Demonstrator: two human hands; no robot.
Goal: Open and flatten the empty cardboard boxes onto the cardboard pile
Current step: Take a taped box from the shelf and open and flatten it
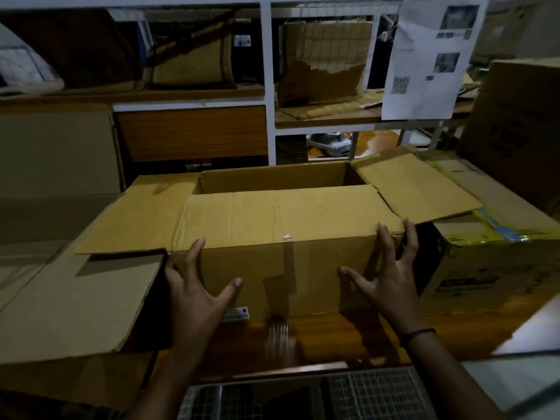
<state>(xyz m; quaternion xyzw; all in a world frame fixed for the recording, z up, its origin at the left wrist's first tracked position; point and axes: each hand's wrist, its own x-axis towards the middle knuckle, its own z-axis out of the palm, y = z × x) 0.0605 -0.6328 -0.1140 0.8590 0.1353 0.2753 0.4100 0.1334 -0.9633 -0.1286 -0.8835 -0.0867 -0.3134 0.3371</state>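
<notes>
Left hand (197,287) and right hand (392,278), fingers spread, flank the cardboard box (257,262).

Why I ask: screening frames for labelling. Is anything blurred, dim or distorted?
Head view: dim overall, darkest in the shelves; the box is sharp; a streaky smear blurs the glossy table below it; wide-angle bends the edges; the wire mesh is soft.

Printed paper sheet (430,59) hanging before white shelf frame (266,86), glossy wooden tabletop (333,338), wire mesh basket (378,395) at bottom edge
</notes>
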